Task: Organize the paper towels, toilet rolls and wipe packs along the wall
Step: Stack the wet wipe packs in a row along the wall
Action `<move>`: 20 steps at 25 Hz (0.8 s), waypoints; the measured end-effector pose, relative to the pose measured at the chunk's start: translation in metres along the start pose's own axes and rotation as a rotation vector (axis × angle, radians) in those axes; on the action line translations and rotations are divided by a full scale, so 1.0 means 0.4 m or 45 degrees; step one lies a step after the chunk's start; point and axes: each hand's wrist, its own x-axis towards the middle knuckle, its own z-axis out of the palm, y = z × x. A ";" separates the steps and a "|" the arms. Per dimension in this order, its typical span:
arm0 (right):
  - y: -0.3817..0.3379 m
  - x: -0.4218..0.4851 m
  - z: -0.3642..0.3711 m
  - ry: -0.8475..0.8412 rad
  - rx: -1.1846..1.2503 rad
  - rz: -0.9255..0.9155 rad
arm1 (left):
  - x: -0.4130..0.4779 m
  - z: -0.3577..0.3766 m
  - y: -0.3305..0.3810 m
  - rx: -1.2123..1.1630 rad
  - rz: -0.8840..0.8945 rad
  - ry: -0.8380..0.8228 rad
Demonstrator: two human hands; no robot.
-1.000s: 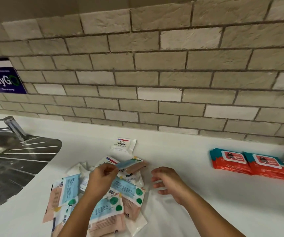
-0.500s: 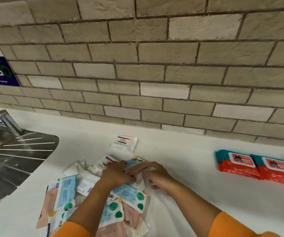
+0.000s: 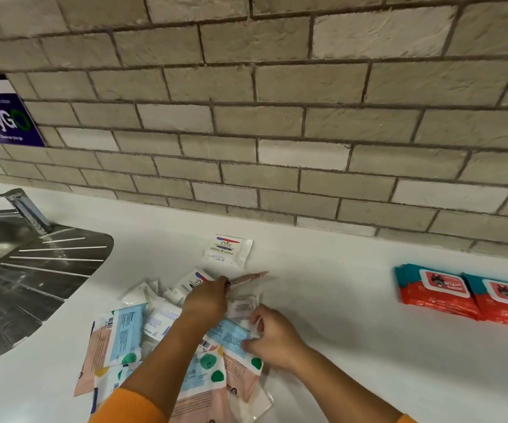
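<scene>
Light is soft, even and dim, with a warm cast; the white counter (image 3: 323, 315) is brightest, without hard glare; shadows on it are faint; the steel sink (image 3: 33, 285) shows pale streaked reflections; wide-angle distortion bows the brick wall (image 3: 277, 117) toward the edges; the pink pack (image 3: 248, 276) in the left hand (image 3: 207, 300) is motion-smeared; print on the blue-labelled pack (image 3: 231, 334) is illegible.

Pastel wipe packs (image 3: 115, 334) on a white tabletop (image 3: 353, 331)
They are peach and pale blue with green dots; the two flat packs (image 3: 472, 297) are red and teal, the brick wall (image 3: 277, 117) beige.
</scene>
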 end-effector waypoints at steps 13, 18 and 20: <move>0.026 -0.067 0.056 -0.201 0.784 0.261 | -0.100 -0.068 0.001 -1.743 -0.436 0.160; 0.058 -0.099 0.049 -0.186 1.142 0.353 | -0.196 -0.071 0.042 -2.335 -0.275 0.048; 0.078 -0.120 0.034 -0.199 1.301 0.348 | -0.223 -0.061 0.059 -2.470 -0.238 0.012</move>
